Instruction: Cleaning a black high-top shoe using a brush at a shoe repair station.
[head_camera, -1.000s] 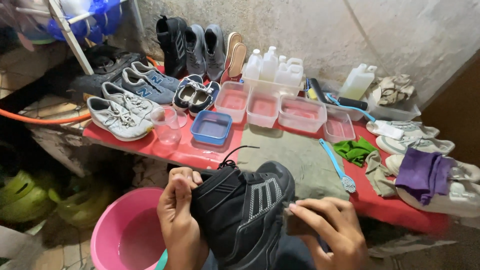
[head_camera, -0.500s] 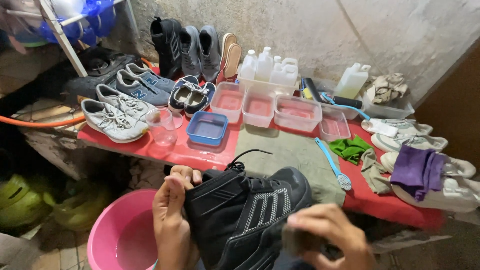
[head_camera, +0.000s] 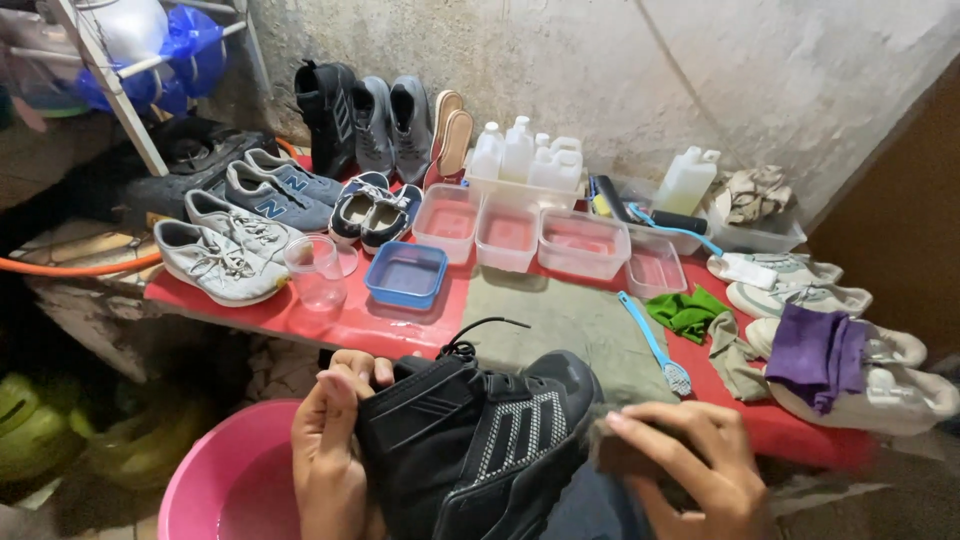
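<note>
The left hand (head_camera: 330, 450) is curled tight around the collar of one black high-top sneaker (head_camera: 480, 440), thumb over the ankle padding, while the right hand (head_camera: 690, 470) is closed on a small dark scrubbing pad (head_camera: 615, 450) pressed against the shoe's toe; the sneaker sits between the two hands, its loose lace trailing away from them. Just below and outside the left hand stands one pink basin (head_camera: 235, 480) holding water. Past the fingertips lies one red table (head_camera: 340, 320) with one grey-green cloth (head_camera: 565, 325) spread straight ahead of the shoe. Ahead of the right hand lies one blue-handled brush (head_camera: 650, 343), then one green rag (head_camera: 685, 310), one beige rag (head_camera: 735, 350) and one purple cloth (head_camera: 815, 350) draped over white sneakers (head_camera: 880, 385), four of which can be counted out to that side. Ahead of the left hand stand one clear plastic cup (head_camera: 315, 270) and one blue tub (head_camera: 405, 275). Farther on, four clear tubs (head_camera: 580, 243) sit in a row, and beyond the left hand lie two pale grey sneakers (head_camera: 220, 250), two navy ones (head_camera: 270, 190) and two small dark ones (head_camera: 370, 210). Farthest off, against the wall, stand three tall shoes (head_camera: 365, 115), two insoles (head_camera: 450, 135) and a cluster of white bottles (head_camera: 520, 155), too crowded to count.
</note>
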